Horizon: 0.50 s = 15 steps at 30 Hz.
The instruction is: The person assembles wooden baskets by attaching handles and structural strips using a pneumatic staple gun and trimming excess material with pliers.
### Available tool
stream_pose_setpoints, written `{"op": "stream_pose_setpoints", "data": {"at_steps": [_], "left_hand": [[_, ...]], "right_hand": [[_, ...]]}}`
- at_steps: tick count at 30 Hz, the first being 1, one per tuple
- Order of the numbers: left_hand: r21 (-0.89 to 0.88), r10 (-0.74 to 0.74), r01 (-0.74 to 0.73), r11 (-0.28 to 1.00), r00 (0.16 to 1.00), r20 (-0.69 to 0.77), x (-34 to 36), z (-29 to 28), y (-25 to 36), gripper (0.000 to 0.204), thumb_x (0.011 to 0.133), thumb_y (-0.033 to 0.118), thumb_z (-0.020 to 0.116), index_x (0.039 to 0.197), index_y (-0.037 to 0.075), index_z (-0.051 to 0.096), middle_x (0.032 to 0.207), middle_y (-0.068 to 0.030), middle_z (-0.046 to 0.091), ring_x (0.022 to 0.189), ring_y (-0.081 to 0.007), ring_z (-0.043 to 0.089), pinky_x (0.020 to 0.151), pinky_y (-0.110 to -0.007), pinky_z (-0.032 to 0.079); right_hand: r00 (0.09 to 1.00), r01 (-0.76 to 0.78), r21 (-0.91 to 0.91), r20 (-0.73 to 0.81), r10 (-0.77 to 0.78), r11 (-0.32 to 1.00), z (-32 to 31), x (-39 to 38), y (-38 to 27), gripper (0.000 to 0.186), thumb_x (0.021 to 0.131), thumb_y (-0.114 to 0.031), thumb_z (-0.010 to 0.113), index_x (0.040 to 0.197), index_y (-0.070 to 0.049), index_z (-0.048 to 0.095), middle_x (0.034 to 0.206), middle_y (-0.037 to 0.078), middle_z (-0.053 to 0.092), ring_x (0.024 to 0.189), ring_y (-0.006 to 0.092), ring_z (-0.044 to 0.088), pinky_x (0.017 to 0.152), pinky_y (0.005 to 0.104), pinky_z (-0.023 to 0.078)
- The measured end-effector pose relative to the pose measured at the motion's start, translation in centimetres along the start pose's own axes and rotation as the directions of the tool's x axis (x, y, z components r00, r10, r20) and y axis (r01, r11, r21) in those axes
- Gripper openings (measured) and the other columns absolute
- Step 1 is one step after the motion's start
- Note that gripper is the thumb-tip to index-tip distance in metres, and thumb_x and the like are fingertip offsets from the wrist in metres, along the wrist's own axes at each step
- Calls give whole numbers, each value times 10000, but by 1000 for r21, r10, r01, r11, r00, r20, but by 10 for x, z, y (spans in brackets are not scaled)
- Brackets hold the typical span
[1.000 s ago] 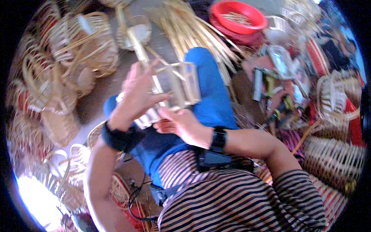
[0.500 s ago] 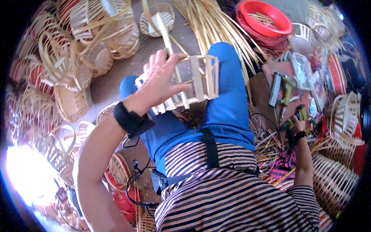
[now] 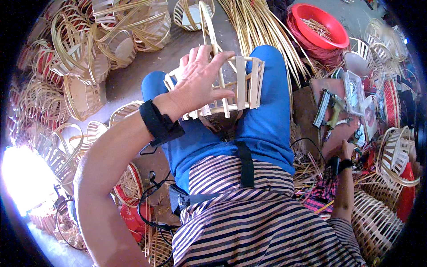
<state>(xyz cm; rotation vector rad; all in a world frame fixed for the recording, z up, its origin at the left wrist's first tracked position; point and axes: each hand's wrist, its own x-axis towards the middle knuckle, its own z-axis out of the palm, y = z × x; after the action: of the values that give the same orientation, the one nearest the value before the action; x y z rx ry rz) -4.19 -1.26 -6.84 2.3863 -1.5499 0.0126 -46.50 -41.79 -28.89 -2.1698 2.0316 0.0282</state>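
My left hand [image 3: 199, 82] grips a small basket [image 3: 241, 84] of pale wooden slats, tilted over my knees. Its fingers lie across the far rim, with the thumb along the near slats. A tall bent handle [image 3: 209, 26] rises from the basket. Far to the right, my right hand [image 3: 347, 152] is low beside a brown board [image 3: 327, 86]; its fingers are small and partly hidden, so what they hold is unclear. A whitish-teal item [image 3: 359, 134] is just beyond them. On the board lies a nail gun or stapler with a green grip [image 3: 334, 116] and a grey magazine.
A white plastic tray [image 3: 353, 93] sits on the board. Beyond are a red basin [image 3: 318, 26] with short sticks and a bundle of long canes [image 3: 262, 35]. Finished baskets [image 3: 84, 58] pile up at left; more baskets [image 3: 393, 153] stand at right. Black cables [image 3: 147, 200] hang near my left side.
My right hand has come away from a green-gripped tool it was touching beside the board. My left hand stays on the basket, which has shifted slightly right in view along with the scene.
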Motion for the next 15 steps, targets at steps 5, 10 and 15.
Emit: {"op": "stream_pose_setpoints", "data": {"at_steps": [5,10,15], "left_hand": [[22,-36,35,999,999,36,4,-1,0,730,551,319,695,1181,183,353,976,-130,382,943,-295,382,777,-391,300],[-18,-43,44,999,997,62,3,-3,0,732,555,307,693,1187,182,345,979,-126,385,943,-283,396,764,-388,302],[-54,-39,42,998,997,61,1,-7,3,726,567,311,684,1192,175,341,998,-129,388,951,-285,402,758,-386,304]], "right_hand": [[889,72,819,206,-408,570,-110,-110,-97,215,684,-151,587,829,2,547,696,33,538,588,129,495,531,261,397],[531,394,781,236,-814,484,-163,-206,-179,226,661,-105,598,856,-6,545,753,65,553,673,176,524,615,281,412],[191,679,718,28,-981,153,-169,-263,-230,259,638,-58,609,884,-13,544,811,98,567,758,224,553,699,302,426]]}}
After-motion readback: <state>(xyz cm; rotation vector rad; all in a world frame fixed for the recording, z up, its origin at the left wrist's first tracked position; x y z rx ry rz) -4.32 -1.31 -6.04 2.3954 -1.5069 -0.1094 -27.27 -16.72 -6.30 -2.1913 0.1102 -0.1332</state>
